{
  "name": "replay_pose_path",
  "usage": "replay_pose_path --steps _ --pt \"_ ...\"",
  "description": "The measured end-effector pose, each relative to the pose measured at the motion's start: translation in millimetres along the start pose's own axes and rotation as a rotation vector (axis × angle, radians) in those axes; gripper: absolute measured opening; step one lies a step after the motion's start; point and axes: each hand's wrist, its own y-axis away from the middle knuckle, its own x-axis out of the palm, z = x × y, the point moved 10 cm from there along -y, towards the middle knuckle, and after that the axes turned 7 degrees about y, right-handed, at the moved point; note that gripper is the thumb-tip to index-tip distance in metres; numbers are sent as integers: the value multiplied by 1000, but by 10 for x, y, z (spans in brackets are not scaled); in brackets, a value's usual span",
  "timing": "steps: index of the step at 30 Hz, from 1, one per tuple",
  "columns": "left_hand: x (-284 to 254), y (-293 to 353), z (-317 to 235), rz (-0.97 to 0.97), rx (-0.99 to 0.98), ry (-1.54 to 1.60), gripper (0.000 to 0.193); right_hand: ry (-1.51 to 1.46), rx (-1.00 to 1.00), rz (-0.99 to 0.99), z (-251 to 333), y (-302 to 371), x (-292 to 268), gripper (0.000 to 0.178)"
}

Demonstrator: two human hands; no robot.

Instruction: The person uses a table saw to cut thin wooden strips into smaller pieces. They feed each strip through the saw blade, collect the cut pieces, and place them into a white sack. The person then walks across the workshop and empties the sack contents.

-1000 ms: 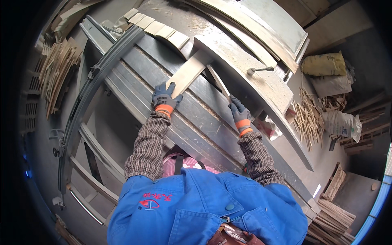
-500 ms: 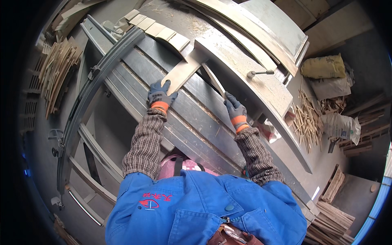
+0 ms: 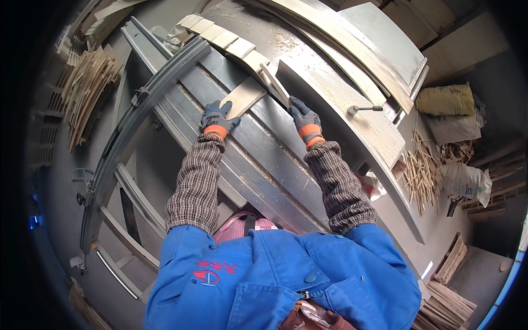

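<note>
My left hand (image 3: 219, 119), in a grey glove with an orange cuff, grips the near end of a short flat wooden board (image 3: 246, 98). That board lies on the grooved metal saw table (image 3: 269, 159). To the right, my gloved right hand (image 3: 306, 121) is closed on the near end of a thin wooden strip (image 3: 276, 83). The strip slants away beside the long metal fence (image 3: 335, 113), its far end close to a row of wooden pieces (image 3: 226, 39). The glove hides the strip's near end.
A sliding rail (image 3: 122, 132) curves along the left. A lever handle (image 3: 365, 109) stands on the dusty surface beyond the fence. Offcuts (image 3: 421, 173) and sacks (image 3: 444, 100) lie at the right; stacked wooden slats (image 3: 88, 91) stand at the far left.
The strip has moved left and away from me with my right hand, its far end now near the row of pieces. The board in my left hand no longer reaches the fence.
</note>
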Motion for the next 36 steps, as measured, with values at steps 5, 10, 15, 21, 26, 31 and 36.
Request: replay_pose_path --steps 5,10,15,21,26,31,36 --pt "132 249 357 -73 27 13 74 -235 -15 -85 -52 331 -111 38" --pt "541 787 -136 -7 86 15 79 -183 57 -152 -861 1595 -670 40" --pt "722 661 -909 -166 248 103 82 -77 106 -62 -1120 2327 -866 40" --pt "606 436 -1321 -107 170 -47 99 -122 81 -86 -1174 2102 -798 42" --pt "766 689 -738 -139 147 -15 90 -287 228 -29 -1174 1885 -613 41" --pt "701 576 -752 -167 185 59 76 -236 227 -64 -1257 1692 -562 41" --pt "669 495 -731 -127 154 38 76 -217 167 -103 -1273 1549 -575 39"
